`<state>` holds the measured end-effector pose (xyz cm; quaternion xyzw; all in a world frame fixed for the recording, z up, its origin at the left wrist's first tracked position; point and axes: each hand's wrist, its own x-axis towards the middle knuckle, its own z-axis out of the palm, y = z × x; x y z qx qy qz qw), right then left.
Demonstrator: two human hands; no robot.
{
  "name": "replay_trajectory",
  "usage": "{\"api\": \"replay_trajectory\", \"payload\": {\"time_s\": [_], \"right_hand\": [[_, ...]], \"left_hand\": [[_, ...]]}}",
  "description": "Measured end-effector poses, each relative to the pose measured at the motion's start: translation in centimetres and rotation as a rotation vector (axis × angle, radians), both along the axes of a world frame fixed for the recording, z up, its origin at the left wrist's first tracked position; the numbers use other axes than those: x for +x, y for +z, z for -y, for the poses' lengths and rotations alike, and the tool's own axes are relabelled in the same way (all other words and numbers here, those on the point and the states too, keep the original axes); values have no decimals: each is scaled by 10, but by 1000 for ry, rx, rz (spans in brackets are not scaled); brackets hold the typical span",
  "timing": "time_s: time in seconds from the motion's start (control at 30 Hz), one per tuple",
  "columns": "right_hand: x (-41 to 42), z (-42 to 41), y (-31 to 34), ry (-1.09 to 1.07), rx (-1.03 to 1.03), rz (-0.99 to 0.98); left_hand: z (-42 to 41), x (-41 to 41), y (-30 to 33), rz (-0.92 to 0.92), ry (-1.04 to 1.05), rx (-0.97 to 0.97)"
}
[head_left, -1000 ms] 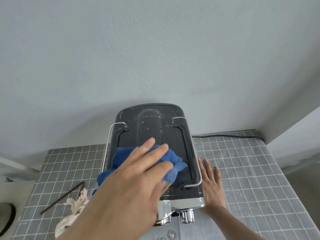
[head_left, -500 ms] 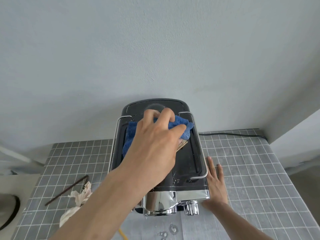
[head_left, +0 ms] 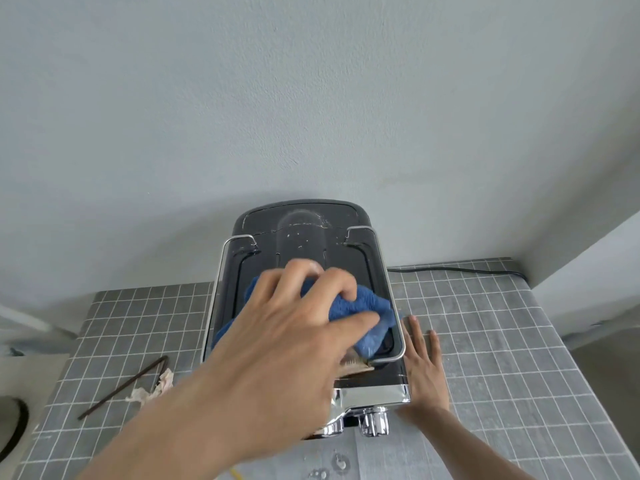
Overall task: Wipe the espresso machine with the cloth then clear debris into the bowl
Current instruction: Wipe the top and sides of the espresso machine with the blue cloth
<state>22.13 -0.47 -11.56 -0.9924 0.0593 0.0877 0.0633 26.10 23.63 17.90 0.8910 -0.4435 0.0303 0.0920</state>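
A black and chrome espresso machine (head_left: 304,237) stands on the grey tiled counter against the wall. My left hand (head_left: 287,344) presses a blue cloth (head_left: 367,303) onto the machine's top tray, toward its front right. A bit of brownish debris (head_left: 356,364) shows at the tray's front edge, just under that hand. My right hand (head_left: 424,362) lies flat with fingers apart against the machine's right side, on the counter. A crumpled scrap of paper (head_left: 152,389) and a thin brown stick (head_left: 121,388) lie on the counter left of the machine.
A black cable (head_left: 450,270) runs along the wall behind the machine to the right. Water drops (head_left: 337,462) sit on the counter in front. A round dark-rimmed object (head_left: 14,424) is cut off at the left edge. The counter (head_left: 519,358) ends at the right.
My left hand pushed the cloth to the back of the machine's top, then drew it forward and to the right. My right hand has stayed beside the machine.
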Motion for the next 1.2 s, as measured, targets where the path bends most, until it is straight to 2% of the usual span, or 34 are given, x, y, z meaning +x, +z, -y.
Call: {"api": "replay_trajectory", "payload": {"time_s": [0.17,0.27,0.43,0.6,0.73,0.8,0.93,1.03,1.13,1.2], "right_hand": [[1,1,-13,-18,-10,21],[1,2,-16,-27,-20,35],[2,1,-16,-31,-18,43],[1,2,-16,-20,7,60],[0,2,-15,-28,0,39],[0,2,-9,-19,-4,27],[0,1,-3,-9,5,-7],[1,2,-8,-18,-7,9],[0,1,-7,-12,20,23],[-1,1,-5,-23,49,32]], "left_hand": [[24,45,1,135,157,80],[29,52,-2,150,164,92],[13,29,4,90,85,79],[2,-12,7,44,117,53],[-2,-38,4,102,131,36],[-1,-49,-2,96,195,-11],[-2,-57,-21,-135,461,-274],[-10,-56,-18,-132,366,-294],[-12,-50,11,-89,178,-106],[-9,-36,13,-63,178,-45]]}}
